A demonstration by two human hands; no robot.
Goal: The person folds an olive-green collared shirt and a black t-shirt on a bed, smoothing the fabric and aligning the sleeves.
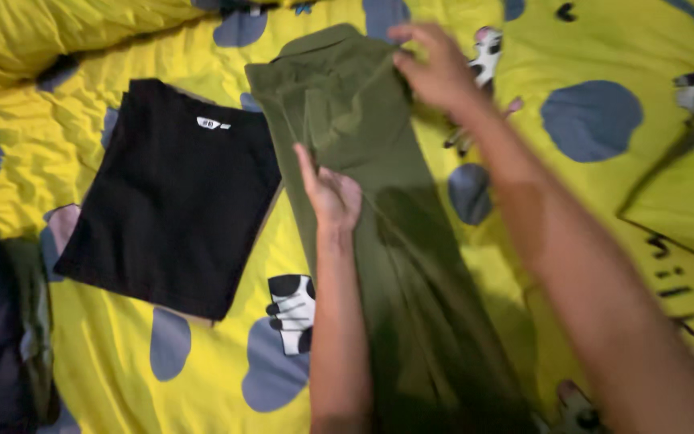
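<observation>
1. Olive-green trousers [379, 217] lie lengthwise on a yellow patterned bedsheet [604, 48] — waistband pointing away.
2. Right hand [435, 68] pinches the waistband.
3. Left hand [329, 193] rests flat on the trousers, fingers open — folded black shirt [174, 197] just beside them.

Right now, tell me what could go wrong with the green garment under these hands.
The right hand pinches only one top corner of the olive green garment, so a pull may skew the fold. The left hand rests flat mid-cloth; creases beside it could get pressed in. The folded black shirt lies touching the garment's edge and might get dragged askew.
</observation>
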